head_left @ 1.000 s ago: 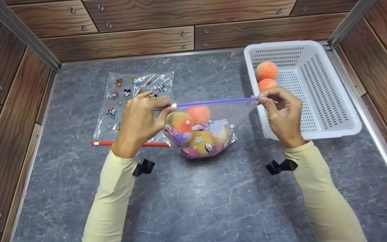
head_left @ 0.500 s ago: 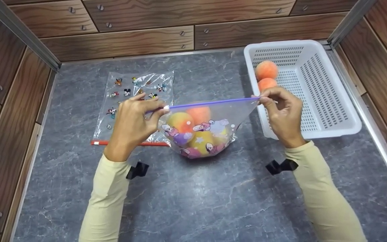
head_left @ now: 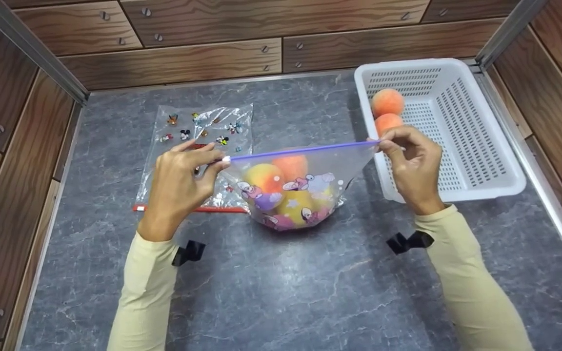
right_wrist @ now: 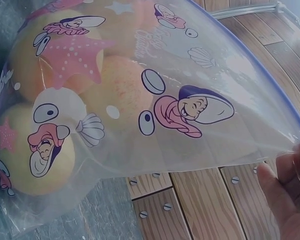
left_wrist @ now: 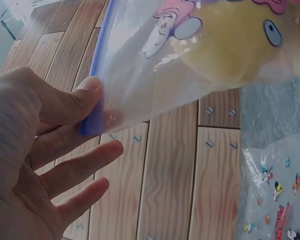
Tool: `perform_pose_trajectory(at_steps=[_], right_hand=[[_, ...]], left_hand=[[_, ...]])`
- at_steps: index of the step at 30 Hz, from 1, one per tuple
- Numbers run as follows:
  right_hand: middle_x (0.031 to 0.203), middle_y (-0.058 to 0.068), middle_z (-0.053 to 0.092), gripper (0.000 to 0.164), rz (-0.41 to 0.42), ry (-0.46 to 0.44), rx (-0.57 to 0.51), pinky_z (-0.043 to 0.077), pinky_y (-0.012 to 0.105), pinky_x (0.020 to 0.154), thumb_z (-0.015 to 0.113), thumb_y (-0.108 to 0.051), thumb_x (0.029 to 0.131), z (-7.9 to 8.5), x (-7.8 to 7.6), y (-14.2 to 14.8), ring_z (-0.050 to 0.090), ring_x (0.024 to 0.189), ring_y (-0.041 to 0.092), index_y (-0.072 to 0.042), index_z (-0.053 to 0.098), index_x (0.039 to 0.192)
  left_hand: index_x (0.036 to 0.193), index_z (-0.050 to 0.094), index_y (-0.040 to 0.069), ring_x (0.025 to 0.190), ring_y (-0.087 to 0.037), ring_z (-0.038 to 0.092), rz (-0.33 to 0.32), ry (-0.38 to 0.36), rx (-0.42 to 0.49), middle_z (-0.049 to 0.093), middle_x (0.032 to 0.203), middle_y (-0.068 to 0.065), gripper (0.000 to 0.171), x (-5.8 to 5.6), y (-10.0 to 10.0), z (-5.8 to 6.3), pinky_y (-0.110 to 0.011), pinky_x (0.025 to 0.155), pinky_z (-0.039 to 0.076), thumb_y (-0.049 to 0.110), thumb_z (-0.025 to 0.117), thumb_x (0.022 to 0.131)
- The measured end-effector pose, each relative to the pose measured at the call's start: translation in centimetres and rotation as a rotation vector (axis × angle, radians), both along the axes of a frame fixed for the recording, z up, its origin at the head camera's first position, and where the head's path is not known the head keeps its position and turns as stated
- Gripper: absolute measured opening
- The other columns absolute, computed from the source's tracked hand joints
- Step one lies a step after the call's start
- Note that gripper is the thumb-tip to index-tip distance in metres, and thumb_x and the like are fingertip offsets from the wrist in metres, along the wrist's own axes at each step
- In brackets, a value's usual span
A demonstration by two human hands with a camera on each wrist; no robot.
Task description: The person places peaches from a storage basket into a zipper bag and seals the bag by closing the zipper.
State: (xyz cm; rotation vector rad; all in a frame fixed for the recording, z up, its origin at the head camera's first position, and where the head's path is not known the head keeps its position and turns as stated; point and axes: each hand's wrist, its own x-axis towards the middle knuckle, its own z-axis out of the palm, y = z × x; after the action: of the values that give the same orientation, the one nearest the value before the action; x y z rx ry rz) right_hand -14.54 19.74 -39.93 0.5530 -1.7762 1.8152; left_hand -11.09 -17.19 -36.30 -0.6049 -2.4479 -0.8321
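Note:
A clear zip bag (head_left: 327,195) with cartoon sea prints and a purple zip strip (head_left: 305,150) is stretched between both hands, its bottom low over the table. Several peaches (head_left: 291,168), yellow to orange, fill its lower part. At the strip's left end, my left hand (head_left: 178,183) pinches the white slider (head_left: 226,159) between thumb and forefinger; the other fingers (left_wrist: 90,160) reach out loosely in the left wrist view. My right hand (head_left: 413,165) pinches the bag's upper right corner, beside the basket's near-left rim. The zip strip looks closed along its length.
A white perforated basket (head_left: 495,185) at the back right holds two peaches (head_left: 387,102) against its left side. Flat on the table at left lies a clear bag (head_left: 151,190) with small cartoon figures and a red zip (head_left: 222,209). Wood-patterned walls (head_left: 173,66) border the grey table.
My left hand has slid left and slightly toward the body along the purple strip, carrying the white slider with it. The right hand and peaches have stayed nearly still.

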Motion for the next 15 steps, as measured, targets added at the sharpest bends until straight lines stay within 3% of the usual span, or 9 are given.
perform_pose_trajectory(at_steps=[11, 15], right_hand=[[0.084, 0.008, 0.068, 0.006, -0.019, -0.02, -0.024, 0.06, 0.024, 0.072, 0.064, 0.023, 0.085, 0.18, 0.32, 0.17, 0.067, 0.072, 0.016, 0.024, 0.057, 0.085], [0.085, 0.012, 0.068, 0.01, 0.019, -0.037, -0.048, 0.063, 0.026, 0.072, 0.065, 0.019, 0.088, 0.46, 0.71, 0.36, 0.069, 0.074, 0.016, 0.024, 0.057, 0.087]], left_hand=[[0.095, 0.08, 0.0, 0.094, -0.035, 0.074, 0.002, -0.019, 0.071, 0.076, 0.091, -0.016, 0.013, -0.04, -0.62, -0.33, -0.05, 0.101, 0.055, 0.008, 0.082, 0.085], [0.095, 0.08, 0.0, 0.079, -0.028, 0.075, -0.022, -0.043, 0.166, 0.077, 0.091, -0.013, 0.012, 0.25, -0.52, -0.93, -0.035, 0.076, 0.063, 0.007, 0.081, 0.086]])
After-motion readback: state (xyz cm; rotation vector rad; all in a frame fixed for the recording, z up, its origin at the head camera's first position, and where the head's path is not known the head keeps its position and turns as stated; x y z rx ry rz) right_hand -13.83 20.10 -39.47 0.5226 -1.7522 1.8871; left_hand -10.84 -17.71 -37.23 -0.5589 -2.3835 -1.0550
